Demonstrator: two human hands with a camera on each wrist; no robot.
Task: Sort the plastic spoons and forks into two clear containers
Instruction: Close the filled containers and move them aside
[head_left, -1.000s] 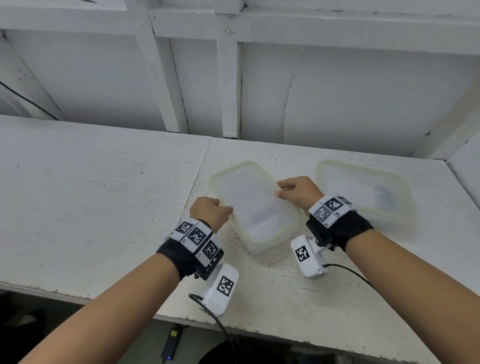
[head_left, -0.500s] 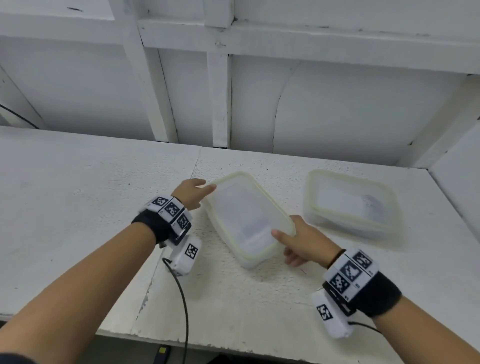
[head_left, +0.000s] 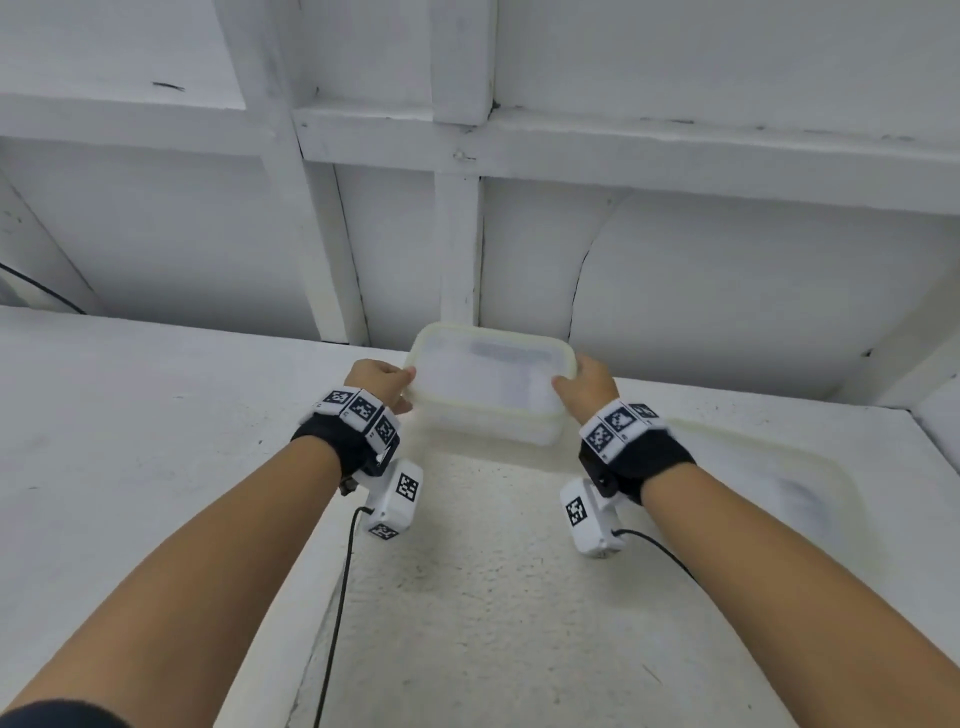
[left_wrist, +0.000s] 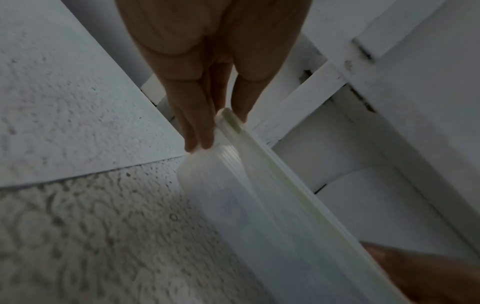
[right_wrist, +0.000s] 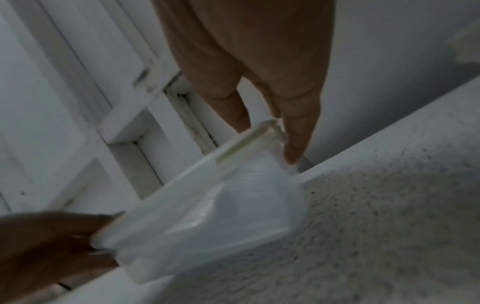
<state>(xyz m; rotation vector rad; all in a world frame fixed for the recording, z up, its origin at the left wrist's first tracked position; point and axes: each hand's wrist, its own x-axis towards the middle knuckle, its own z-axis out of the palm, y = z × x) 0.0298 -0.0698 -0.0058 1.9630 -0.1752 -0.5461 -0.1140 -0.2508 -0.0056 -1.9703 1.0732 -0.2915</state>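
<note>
Since the earlier frame, we had moved the lidded container (head_left: 491, 387) from the table (head_left: 130, 467) into the air near the back wall. Our left hand (head_left: 382, 382) and right hand (head_left: 589, 382) pinched opposite short ends, thumbs above the rim, fingers (left_wrist: 198, 123) beneath, presumably for level carrying. The second container (head_left: 779, 488) lay at right.

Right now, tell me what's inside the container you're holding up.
Through the lid of the lifted container, held by the left hand and right hand, only blurred pale shapes show; spoons or forks cannot be told.
</note>
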